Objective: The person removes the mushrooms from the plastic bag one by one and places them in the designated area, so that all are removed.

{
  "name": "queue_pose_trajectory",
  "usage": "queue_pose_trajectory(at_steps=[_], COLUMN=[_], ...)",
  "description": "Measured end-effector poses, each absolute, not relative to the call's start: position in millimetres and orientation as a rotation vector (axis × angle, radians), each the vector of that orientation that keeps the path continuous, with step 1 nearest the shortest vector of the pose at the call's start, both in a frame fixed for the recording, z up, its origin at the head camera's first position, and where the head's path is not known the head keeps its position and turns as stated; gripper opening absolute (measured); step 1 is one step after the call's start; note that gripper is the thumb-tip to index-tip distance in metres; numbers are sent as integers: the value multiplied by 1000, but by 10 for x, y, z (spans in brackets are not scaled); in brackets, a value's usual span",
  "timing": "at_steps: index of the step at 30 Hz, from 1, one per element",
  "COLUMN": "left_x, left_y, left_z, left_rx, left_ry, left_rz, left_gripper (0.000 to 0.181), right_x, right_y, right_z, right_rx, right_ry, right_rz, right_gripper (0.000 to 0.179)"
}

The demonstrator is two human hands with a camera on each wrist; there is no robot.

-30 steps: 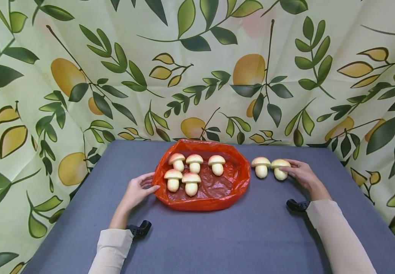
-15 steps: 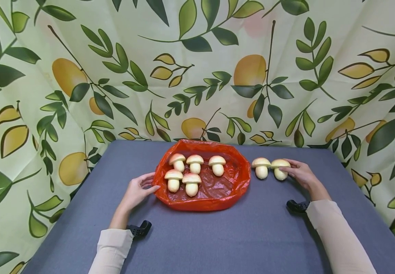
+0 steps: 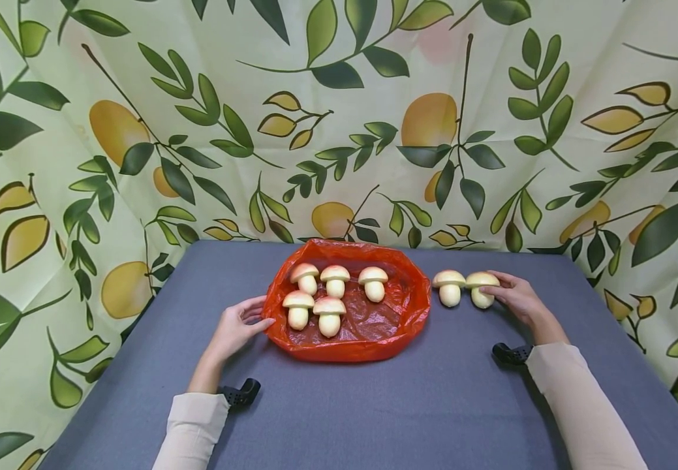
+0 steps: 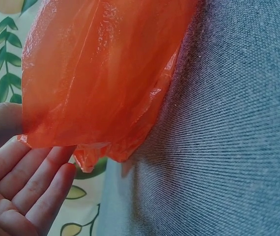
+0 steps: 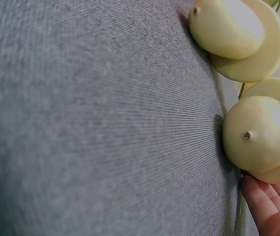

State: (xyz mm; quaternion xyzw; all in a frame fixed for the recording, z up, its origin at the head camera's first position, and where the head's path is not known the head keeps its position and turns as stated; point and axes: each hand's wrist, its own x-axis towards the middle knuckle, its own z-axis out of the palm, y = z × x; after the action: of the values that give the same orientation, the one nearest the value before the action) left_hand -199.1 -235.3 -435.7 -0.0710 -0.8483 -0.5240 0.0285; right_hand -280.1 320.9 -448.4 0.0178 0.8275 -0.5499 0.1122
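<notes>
A red plastic bag (image 3: 344, 350) lies with its mouth spread wide on the table, its rim rolled into a low wall. Several toy mushrooms (image 3: 329, 316) with pale stems and reddish-cream caps rest inside it. My left hand (image 3: 237, 328) pinches the bag's left edge; in the left wrist view the red film (image 4: 100, 78) hangs over part of the fingers. To the right of the bag, two more mushrooms stand side by side. My right hand (image 3: 517, 299) grips the outer mushroom (image 3: 482, 289), thumb on its stem; the other mushroom (image 3: 448, 288) is beside it, untouched.
A blue-grey cloth (image 3: 374, 418) covers the table. Behind and at both sides hangs a curtain (image 3: 362, 98) printed with leaves and fruit. Each wrist carries a black camera mount, the left one (image 3: 241, 393) and the right one (image 3: 511, 354) both close to the cloth.
</notes>
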Motion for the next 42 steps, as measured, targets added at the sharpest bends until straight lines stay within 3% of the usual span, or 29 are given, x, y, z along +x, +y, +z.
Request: queue_pose_trajectory(at_steps=[12, 20, 27, 42], left_x=[-1988, -1987, -1979, -1991], left_y=[-2347, -2353, -2355, -2347], left_z=[-4347, -4347, -4343, -4345], left_rx=[-209, -217, -234, -233], left_ry=[-2627, -2624, -2619, -2606], left_rz=[-1604, -1607, -1586, -1638], left_gripper=[49, 48, 49, 49], right_x=[-2698, -2564, -2396, -2058], right_y=[3297, 3363, 3385, 3163], right_z=[-4437, -4379, -4301, -4209], right_rx=[75, 65, 68, -38], right_ry=[2461, 2388, 2192, 2149], right_rz=[-1575, -1790, -2125, -2241], right_gripper=[83, 82, 29, 24])
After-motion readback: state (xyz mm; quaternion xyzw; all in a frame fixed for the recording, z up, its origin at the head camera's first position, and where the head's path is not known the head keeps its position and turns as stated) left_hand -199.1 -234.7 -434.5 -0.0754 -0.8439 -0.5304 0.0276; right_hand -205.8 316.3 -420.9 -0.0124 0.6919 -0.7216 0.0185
